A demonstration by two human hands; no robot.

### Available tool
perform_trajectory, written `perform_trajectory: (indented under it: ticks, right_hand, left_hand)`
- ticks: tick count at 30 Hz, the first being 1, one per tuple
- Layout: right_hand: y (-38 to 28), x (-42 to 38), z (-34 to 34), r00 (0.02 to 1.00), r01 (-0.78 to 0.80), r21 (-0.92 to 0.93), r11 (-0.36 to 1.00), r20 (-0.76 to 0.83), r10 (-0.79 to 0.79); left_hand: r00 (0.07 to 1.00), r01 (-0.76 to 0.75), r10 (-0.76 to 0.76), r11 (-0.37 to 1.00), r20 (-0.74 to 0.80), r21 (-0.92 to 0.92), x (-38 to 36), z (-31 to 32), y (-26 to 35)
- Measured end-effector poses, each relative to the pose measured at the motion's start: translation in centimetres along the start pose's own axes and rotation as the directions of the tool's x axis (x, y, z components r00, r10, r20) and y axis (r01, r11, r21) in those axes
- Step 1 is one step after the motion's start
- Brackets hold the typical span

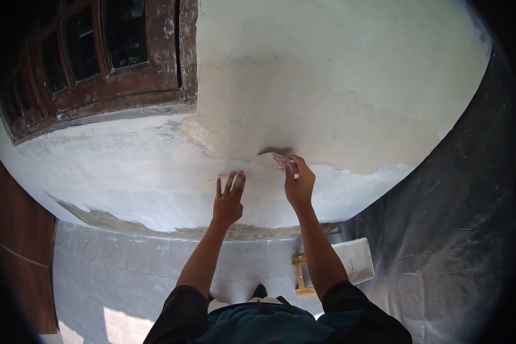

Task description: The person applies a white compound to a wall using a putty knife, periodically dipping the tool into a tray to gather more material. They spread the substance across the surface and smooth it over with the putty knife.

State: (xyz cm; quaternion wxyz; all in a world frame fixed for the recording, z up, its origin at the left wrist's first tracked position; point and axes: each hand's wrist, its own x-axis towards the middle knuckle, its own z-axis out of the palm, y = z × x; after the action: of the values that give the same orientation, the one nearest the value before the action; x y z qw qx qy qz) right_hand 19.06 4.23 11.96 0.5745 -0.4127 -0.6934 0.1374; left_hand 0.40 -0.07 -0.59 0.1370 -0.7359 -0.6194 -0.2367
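My right hand (300,183) grips a putty knife (279,160), its reddish body smeared with pale filler. The knife's edge meets the wall at the lower border of a beige coat (304,114). To its left, my left hand (229,200) is open, fingers spread and pointing up, with the fingertips at the white part of the wall (149,166). Nothing is in that hand. A rough ridge of filler (200,135) runs along the border, up to the left of the knife.
A brown wooden window (103,80) with dark panes is set in the wall at upper left. Below, a whitish tray (355,258) and a wooden frame (304,275) rest on the grey tiled floor (132,258). Dark plastic sheeting (424,246) hangs at right, a brown woven panel (20,252) at left.
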Motion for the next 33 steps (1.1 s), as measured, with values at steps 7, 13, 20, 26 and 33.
perform_trajectory:
  ticks: [7,13,20,26,33]
  right_hand:
    - [0.0,-0.1,-0.9,0.998,-0.009,0.073,0.997,-0.056,0.013]
    - [2.4,0.5,-1.3,0.965,-0.133,0.198,0.971,-0.197,0.172]
    - [4.5,-2.1,0.8,0.956,-0.265,0.253,0.931,-0.058,0.288]
    - [4.2,-3.2,0.5,0.894,-0.3,0.571,0.764,-0.111,0.434]
    - [4.1,-3.5,0.8,0.821,-0.286,0.725,0.627,-0.152,0.55]
  left_hand:
    - [1.0,0.016,-0.015,0.999,0.021,-0.039,0.0,0.0,0.2]
    - [0.999,0.024,-0.023,0.999,0.038,-0.032,0.2,-0.4,0.1]
    - [0.995,-0.007,0.009,1.0,0.097,-0.017,-0.2,-1.1,0.1]
    - [0.987,-0.039,0.034,0.999,0.156,0.028,-0.2,-1.4,-0.2]
    - [0.973,-0.121,0.108,0.991,0.203,0.052,-0.3,-3.1,-0.6]
